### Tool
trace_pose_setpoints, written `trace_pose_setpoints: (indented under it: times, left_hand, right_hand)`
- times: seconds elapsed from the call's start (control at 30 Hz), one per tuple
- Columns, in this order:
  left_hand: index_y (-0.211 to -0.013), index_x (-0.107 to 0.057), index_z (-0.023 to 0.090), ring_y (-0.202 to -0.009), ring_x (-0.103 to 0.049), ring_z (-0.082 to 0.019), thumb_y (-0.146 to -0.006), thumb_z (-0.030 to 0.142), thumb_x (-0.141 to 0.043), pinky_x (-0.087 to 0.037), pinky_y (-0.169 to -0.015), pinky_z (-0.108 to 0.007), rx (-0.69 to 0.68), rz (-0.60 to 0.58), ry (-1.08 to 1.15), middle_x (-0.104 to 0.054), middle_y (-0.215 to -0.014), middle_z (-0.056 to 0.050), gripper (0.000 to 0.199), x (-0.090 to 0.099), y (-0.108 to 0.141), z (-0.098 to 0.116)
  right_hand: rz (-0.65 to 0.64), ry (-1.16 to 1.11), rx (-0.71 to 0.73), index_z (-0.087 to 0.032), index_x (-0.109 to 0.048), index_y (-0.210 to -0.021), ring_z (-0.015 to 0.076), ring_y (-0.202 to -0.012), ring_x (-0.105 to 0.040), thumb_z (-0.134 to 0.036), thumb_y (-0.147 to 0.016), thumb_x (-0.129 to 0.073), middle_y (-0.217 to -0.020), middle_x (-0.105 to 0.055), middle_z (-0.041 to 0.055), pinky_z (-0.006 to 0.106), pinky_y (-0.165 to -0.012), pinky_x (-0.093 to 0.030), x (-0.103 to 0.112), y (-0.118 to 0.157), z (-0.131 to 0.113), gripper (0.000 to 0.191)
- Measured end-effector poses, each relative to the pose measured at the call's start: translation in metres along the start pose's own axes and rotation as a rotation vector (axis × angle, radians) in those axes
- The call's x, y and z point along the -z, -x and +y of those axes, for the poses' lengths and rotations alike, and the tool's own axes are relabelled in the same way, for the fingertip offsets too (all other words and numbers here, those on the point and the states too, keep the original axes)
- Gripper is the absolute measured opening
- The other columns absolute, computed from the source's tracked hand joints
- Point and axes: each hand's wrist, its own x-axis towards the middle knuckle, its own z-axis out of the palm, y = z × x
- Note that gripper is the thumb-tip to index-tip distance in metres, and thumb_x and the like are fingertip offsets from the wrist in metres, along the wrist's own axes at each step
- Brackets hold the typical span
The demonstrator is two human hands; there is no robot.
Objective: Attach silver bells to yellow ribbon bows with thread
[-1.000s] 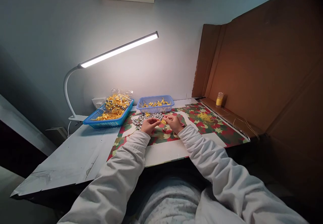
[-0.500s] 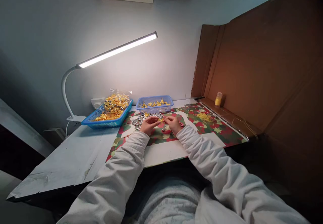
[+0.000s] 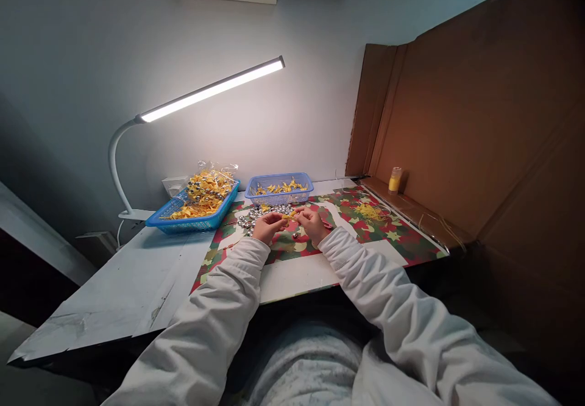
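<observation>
- The left hand (image 3: 267, 228) and right hand (image 3: 312, 224) are close together over the counter (image 3: 121, 281), fingers narrowed in a pinch.
- Between their fingertips they hold a small yellow piece (image 3: 289, 216); its exact shape is too small to tell.
- A heap of silver beads (image 3: 256, 216) lies on the patterned sheet (image 3: 411, 241), just beyond the left hand; one loose bead (image 3: 295, 235) lies between the hands.
- A red object (image 3: 328, 225), partly hidden, sits beside the right hand.
- Behind the beads stands a pale blue basket (image 3: 281, 199) with yellow pieces inside.
- To its left, a bright blue basket (image 3: 183, 226) carries a fuller yellow pile and clear plastic.
- Yellow threads (image 3: 370, 213) lie on the sheet's right part, near a small bottle (image 3: 394, 181).
- A lit lamp (image 3: 210, 91) hangs above the baskets.
</observation>
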Motion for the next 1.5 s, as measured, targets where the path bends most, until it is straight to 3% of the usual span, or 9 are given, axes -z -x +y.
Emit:
trace_pose_setpoints:
  times: [0.3,0.83,1.23,1.5]
  left_hand:
    - [-0.061,-0.065,0.015,-0.055,-0.062,-0.015,-0.035,0.043,-0.089,-0.049,-0.054,-0.027,-0.043,-0.015,-0.049,-0.066,-0.057,-0.002,0.045,0.0,0.001,0.001]
    - [-0.053,-0.062,0.014,-0.048,-0.058,-0.012,-0.028,0.039,-0.09,-0.046,-0.048,-0.024,-0.064,0.035,-0.056,-0.064,-0.05,-0.001,0.045,-0.004,0.005,0.005]
    - [-0.055,-0.065,0.016,-0.054,-0.06,-0.014,-0.041,0.039,-0.086,-0.051,-0.057,-0.029,-0.293,0.04,-0.174,-0.066,-0.057,-0.002,0.034,0.0,0.001,-0.011]
    - [-0.059,-0.067,0.016,-0.057,-0.062,-0.015,-0.045,0.034,-0.086,-0.052,-0.06,-0.029,-0.312,0.046,-0.155,-0.068,-0.06,-0.002,0.03,0.0,0.002,-0.012]
  right_hand:
    - [-0.033,0.055,0.026,-0.019,-0.051,-0.047,0.0202,-0.091,-0.057,-0.032,-0.069,-0.058,-0.091,-0.062,0.0066,0.034,-0.084,-0.044,0.001,0.001,0.001,0.027]
    - [-0.032,0.117,0.061,-0.019,-0.046,-0.046,0.0195,-0.086,-0.057,-0.036,-0.068,-0.057,-0.089,-0.061,0.0078,0.032,-0.075,-0.046,-0.001,0.003,-0.002,0.03]
    - [-0.043,0.196,0.133,-0.021,-0.041,-0.05,0.0189,-0.083,-0.057,-0.038,-0.072,-0.053,-0.091,-0.06,0.0082,0.03,-0.065,-0.047,-0.005,0.008,0.002,0.03]
    - [-0.06,0.222,0.173,-0.021,-0.046,-0.054,0.0208,-0.087,-0.057,-0.042,-0.077,-0.054,-0.082,-0.06,0.0069,0.033,-0.074,-0.046,-0.003,0.008,-0.005,0.032]
